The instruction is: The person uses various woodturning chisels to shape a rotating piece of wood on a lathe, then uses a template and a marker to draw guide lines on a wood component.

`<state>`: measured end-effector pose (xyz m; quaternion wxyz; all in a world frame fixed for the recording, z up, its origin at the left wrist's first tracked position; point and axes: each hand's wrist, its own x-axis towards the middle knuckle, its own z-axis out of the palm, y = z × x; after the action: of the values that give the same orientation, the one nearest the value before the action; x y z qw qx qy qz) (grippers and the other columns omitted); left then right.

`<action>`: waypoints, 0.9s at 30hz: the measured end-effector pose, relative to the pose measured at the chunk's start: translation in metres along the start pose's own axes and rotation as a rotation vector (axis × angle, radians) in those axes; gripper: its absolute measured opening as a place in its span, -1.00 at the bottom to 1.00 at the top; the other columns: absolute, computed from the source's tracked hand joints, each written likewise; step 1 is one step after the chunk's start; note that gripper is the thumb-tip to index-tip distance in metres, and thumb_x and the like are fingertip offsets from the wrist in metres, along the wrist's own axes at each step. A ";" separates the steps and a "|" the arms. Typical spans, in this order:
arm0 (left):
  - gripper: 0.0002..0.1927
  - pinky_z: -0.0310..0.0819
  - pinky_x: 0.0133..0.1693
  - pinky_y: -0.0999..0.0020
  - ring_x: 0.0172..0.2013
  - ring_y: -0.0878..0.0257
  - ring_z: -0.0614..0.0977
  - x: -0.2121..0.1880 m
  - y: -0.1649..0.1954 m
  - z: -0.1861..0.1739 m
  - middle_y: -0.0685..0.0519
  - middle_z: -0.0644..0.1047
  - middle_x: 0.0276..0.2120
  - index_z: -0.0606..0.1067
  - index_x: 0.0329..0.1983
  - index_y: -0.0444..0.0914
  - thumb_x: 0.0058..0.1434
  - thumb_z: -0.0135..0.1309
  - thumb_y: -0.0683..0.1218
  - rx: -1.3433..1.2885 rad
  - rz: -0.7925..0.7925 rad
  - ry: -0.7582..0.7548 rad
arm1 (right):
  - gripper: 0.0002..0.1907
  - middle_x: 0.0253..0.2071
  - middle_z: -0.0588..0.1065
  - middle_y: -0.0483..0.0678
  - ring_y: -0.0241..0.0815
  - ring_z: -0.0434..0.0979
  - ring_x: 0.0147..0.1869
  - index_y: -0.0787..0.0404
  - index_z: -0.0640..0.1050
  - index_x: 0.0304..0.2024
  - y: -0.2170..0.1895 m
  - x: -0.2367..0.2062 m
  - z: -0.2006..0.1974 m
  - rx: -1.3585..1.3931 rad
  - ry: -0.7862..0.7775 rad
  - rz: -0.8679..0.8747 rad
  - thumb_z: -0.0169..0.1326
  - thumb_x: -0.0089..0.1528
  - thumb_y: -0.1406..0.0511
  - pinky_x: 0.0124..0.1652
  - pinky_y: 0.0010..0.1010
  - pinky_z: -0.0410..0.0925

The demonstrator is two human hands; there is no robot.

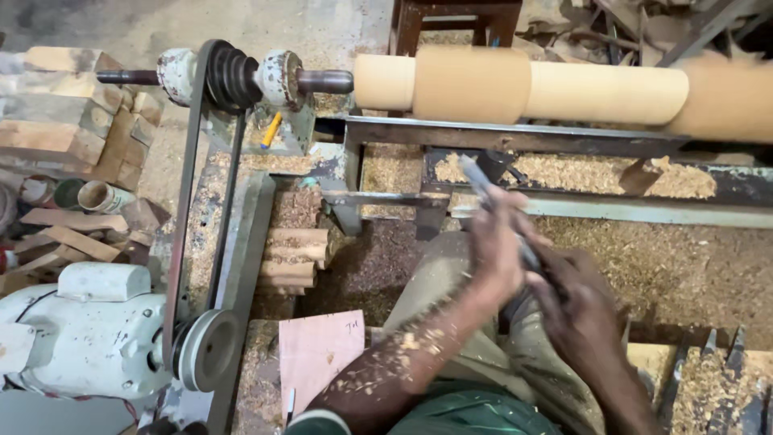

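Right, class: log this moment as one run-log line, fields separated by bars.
left hand grips turning tool shaft | right hand holds its handle end | tool tip apart from wooden cylinder on lathe | shavings on lathe bed

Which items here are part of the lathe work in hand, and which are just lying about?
In use: turning tool held by left hand and right hand; wooden workpiece; drive belt; motor.
Lying about: wood blocks; pink board; spare chisels.

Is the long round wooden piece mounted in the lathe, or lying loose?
Mounted: the pale round wooden workpiece lies horizontal, its left end against the dark metal spindle.
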<state>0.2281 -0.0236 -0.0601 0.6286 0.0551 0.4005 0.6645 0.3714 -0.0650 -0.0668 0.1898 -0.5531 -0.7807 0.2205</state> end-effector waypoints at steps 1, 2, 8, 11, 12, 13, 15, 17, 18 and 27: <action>-0.57 0.29 -0.72 0.53 -0.75 0.40 0.32 0.008 0.023 -0.007 0.22 0.32 -0.69 0.43 -0.37 -0.21 0.48 -0.16 0.16 -0.063 0.005 0.075 | -0.59 -0.25 0.47 0.01 -0.15 0.49 -0.38 0.15 0.55 0.14 -0.020 0.016 0.001 0.032 -0.113 0.080 0.06 0.27 0.17 -0.46 -0.34 0.44; -0.50 0.19 -0.80 0.54 -0.80 0.42 0.28 0.020 0.047 -0.016 0.22 0.29 -0.74 0.42 -0.42 -0.23 0.45 -0.20 0.21 -0.129 0.112 0.032 | -0.62 -0.36 0.48 -0.02 -0.19 0.48 -0.47 0.18 0.55 0.01 -0.037 0.028 0.004 0.394 -0.330 0.175 -0.05 0.30 0.10 -0.53 -0.39 0.43; -0.52 0.26 -0.70 0.46 -0.73 0.40 0.30 0.103 0.143 -0.101 0.16 0.35 -0.65 0.52 -0.20 -0.37 0.46 -0.17 0.14 0.004 -0.120 -0.050 | -0.43 -0.68 0.23 -0.26 -0.37 0.13 -0.71 0.11 0.40 -0.39 -0.113 0.039 0.082 1.630 -0.840 0.751 -0.24 0.38 -0.17 -0.71 -0.52 0.07; -0.52 0.24 -0.69 0.47 -0.71 0.42 0.31 0.135 0.155 -0.129 0.14 0.41 -0.60 0.55 -0.15 -0.38 0.44 -0.12 0.14 0.048 -0.195 -0.060 | -0.43 -0.69 0.19 -0.26 -0.37 0.10 -0.72 0.07 0.35 -0.41 -0.145 0.038 0.123 1.584 -0.721 0.827 -0.22 0.37 -0.20 -0.72 -0.53 0.04; -0.52 0.22 -0.69 0.48 -0.71 0.42 0.31 0.143 0.157 -0.135 0.15 0.42 -0.60 0.56 -0.16 -0.36 0.42 -0.09 0.16 0.099 -0.185 -0.042 | -0.43 -0.70 0.18 -0.25 -0.36 0.10 -0.73 0.07 0.34 -0.42 -0.155 0.038 0.132 1.585 -0.693 0.854 -0.23 0.36 -0.20 -0.72 -0.52 0.04; -0.52 0.21 -0.70 0.49 -0.71 0.43 0.32 0.150 0.160 -0.139 0.16 0.43 -0.59 0.57 -0.17 -0.34 0.41 -0.06 0.17 0.154 -0.176 -0.025 | -0.44 -0.70 0.18 -0.25 -0.35 0.10 -0.73 0.06 0.32 -0.42 -0.165 0.039 0.140 1.588 -0.663 0.880 -0.24 0.35 -0.21 -0.72 -0.52 0.05; -0.44 0.17 -0.72 0.46 -0.75 0.42 0.28 0.160 0.163 -0.143 0.17 0.38 -0.64 0.59 -0.26 -0.33 0.36 -0.04 0.26 0.317 -0.154 0.035 | -0.44 -0.70 0.17 -0.24 -0.35 0.11 -0.73 0.06 0.31 -0.41 -0.182 0.039 0.148 1.575 -0.597 0.906 -0.24 0.35 -0.22 -0.72 -0.52 0.06; -0.39 0.14 -0.74 0.43 -0.78 0.42 0.24 0.166 0.165 -0.142 0.18 0.34 -0.68 0.58 -0.35 -0.31 0.32 -0.03 0.34 0.440 -0.149 0.086 | -0.44 -0.68 0.17 -0.25 -0.37 0.11 -0.71 0.07 0.31 -0.37 -0.193 0.040 0.152 1.540 -0.528 0.894 -0.24 0.37 -0.22 -0.71 -0.52 0.06; -0.38 0.12 -0.74 0.41 -0.79 0.42 0.23 0.167 0.165 -0.140 0.19 0.32 -0.69 0.55 -0.39 -0.29 0.31 -0.04 0.36 0.482 -0.155 0.109 | -0.44 -0.68 0.18 -0.24 -0.37 0.12 -0.71 0.06 0.31 -0.37 -0.197 0.040 0.154 1.537 -0.519 0.919 -0.24 0.36 -0.22 -0.71 -0.52 0.06; -0.38 0.09 -0.75 0.39 -0.80 0.42 0.21 0.169 0.155 -0.131 0.22 0.25 -0.72 0.47 -0.43 -0.26 0.32 -0.09 0.37 0.400 -0.257 -0.008 | -0.42 -0.67 0.17 -0.24 -0.34 0.10 -0.68 0.04 0.32 -0.40 -0.189 0.037 0.154 1.651 -0.559 0.980 -0.21 0.31 -0.27 -0.65 -0.48 0.05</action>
<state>-0.0049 0.0818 -0.1278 0.6861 0.1298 0.5252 0.4864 0.1293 -0.1052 -0.0882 0.2124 -0.4372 -0.0852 0.8698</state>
